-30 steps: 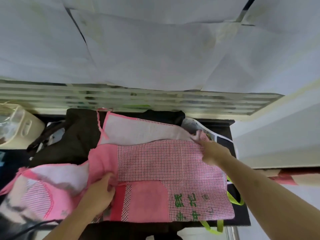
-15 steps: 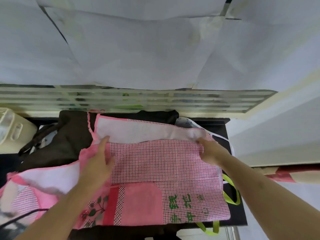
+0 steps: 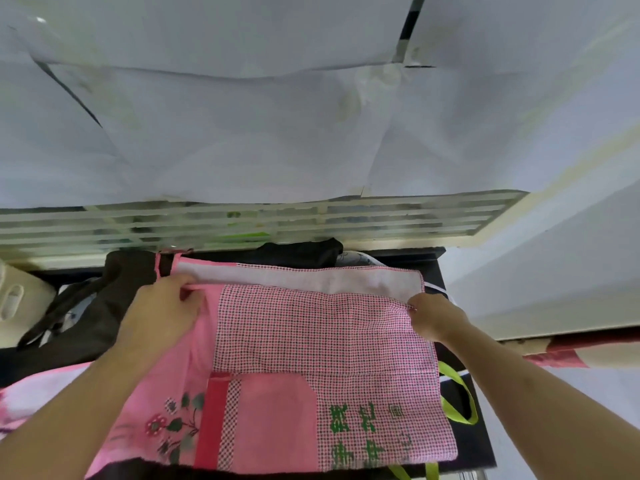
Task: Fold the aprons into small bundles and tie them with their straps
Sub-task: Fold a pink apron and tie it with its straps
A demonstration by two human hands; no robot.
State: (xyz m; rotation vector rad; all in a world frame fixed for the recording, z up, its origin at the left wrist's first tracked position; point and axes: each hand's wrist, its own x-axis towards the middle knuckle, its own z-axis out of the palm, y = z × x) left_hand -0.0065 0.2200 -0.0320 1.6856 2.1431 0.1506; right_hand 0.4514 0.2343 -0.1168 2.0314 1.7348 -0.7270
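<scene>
Pink apron (image 3: 311, 341) spread flat across surface (image 3: 464, 427), reaching right edge. My left hand (image 3: 162, 313) and right hand (image 3: 436, 317) each pinch folded edge's ends. I'd keep tension even, align corners, crease straight.

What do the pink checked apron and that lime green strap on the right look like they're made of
The pink checked apron looks like thin woven cloth, matte, likely cotton or a blend: it creases softly and shows a paler underside. The lime green strap seems a flat synthetic tape with a slight sheen, curling in a stiff loop; the exact fibre can't be told.
</scene>
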